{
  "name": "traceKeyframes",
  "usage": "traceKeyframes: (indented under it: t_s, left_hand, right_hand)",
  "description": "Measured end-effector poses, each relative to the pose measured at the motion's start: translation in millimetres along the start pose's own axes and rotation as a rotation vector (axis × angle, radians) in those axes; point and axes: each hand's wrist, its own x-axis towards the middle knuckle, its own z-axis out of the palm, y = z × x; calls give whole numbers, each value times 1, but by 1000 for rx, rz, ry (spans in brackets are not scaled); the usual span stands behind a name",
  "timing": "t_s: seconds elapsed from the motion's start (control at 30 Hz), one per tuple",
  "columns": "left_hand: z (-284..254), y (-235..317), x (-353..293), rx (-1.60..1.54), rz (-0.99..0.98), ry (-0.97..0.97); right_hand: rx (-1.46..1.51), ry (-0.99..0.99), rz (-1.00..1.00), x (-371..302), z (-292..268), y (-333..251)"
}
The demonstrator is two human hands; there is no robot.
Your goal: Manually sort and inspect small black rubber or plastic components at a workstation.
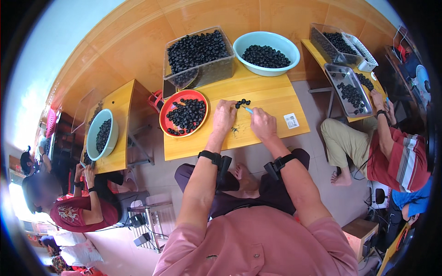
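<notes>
My right hand is closed around a slim tool with a light-blue handle. Its narrow tip points at a small black ring-shaped part at the fingertips of my left hand, which is closed on that part. Just beyond, a few more black ring-shaped parts lie on the yellow wooden table. Small dark scraps are scattered between my hands. Left of my left hand stands a red round tray holding many black parts.
A clear plastic bin heaped with black parts and a light-blue basin stand at the table's back. A white label lies at right. People work at side tables, with another basin left and a metal tray right.
</notes>
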Motion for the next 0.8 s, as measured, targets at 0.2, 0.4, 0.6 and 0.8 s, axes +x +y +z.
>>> traceKeyframes:
  t_s: [0.2,0.4,0.6,0.8]
  left_hand:
    - [4,-10,-1,147,168,46]
    - [-3,14,-2,194,213,14]
    - [-1,-5,-5,217,229,-65]
    - [-3,-3,-25,18,8,15]
  right_hand:
    - [27,-40,16,2,-1,-8]
    - [39,-24,19,1,-2,0]
    - [57,-14,-3,1,1,-5]
    - [66,-21,-8,1,-2,-4]
